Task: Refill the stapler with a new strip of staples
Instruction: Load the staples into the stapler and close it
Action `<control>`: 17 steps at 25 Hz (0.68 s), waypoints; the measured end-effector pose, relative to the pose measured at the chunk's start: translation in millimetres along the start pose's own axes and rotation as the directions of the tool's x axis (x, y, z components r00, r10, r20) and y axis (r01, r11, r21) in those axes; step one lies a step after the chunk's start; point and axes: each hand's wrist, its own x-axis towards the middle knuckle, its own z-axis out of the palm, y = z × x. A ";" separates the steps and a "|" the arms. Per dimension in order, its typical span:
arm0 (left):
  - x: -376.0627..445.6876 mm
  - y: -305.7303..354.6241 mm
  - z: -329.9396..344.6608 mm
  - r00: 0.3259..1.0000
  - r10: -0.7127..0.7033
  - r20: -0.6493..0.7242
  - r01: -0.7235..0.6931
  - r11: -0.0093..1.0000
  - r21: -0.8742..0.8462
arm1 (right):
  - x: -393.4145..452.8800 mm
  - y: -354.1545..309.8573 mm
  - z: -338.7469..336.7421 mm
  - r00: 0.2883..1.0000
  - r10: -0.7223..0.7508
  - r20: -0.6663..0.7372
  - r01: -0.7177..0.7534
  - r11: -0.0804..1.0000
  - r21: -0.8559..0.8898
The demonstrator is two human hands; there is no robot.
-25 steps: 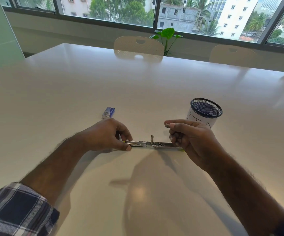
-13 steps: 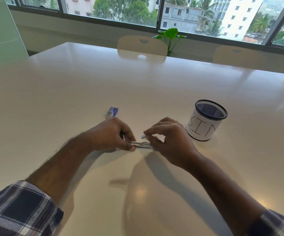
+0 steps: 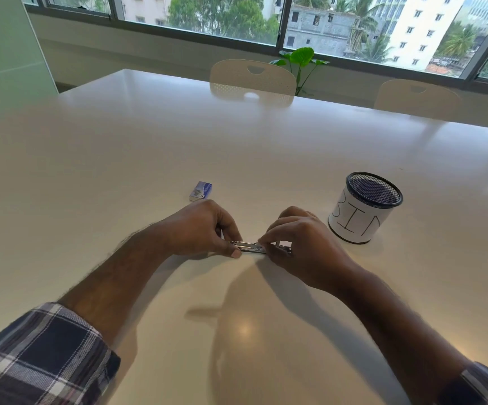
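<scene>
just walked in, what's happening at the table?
A person is working on a small metal stapler lying flat on the white table. The left hand pins one end down with thumb and fingers; the right hand is bent over the other end, fingertips on the metal channel. Whether a staple strip is in yet is hidden by the fingers. A small blue staple box sits just behind the left hand, and a mesh cup labelled BIN stands to the right.

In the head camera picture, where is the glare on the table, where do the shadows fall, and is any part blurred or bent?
Head view: a bright glare spot lies on the table near the viewer, inside the person's own shadow; the forearms cast soft shadows toward the viewer, so light comes from the windows; the forearm edges look smeared; the window frame bends from wide-angle distortion; the stapler is small and mostly hidden.
</scene>
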 end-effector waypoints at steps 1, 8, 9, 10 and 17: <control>-0.3 0.2 0.0 1.000 0.000 -0.004 0.000 1.000 0.003 | -0.2 0.9 -0.5 1.000 -0.003 0.001 0.003 1.000 0.013; -0.2 -0.8 -0.2 1.000 0.006 0.000 -0.006 1.000 0.001 | -0.2 4.2 -1.0 1.000 -0.005 -0.004 0.005 0.999 0.037; -0.1 -1.0 -0.3 1.000 0.009 0.001 -0.009 1.000 0.005 | 0.0 4.4 -1.1 1.000 -0.001 0.000 0.001 0.999 0.037; 0.1 -1.1 -0.4 1.000 0.013 0.004 -0.013 1.000 0.008 | 0.3 4.4 -1.2 1.000 0.003 0.005 -0.003 0.999 0.038; 0.0 -1.1 -0.7 1.000 0.018 0.006 -0.018 1.000 0.019 | 0.3 2.2 0.1 0.998 0.026 0.053 -0.026 1.000 0.008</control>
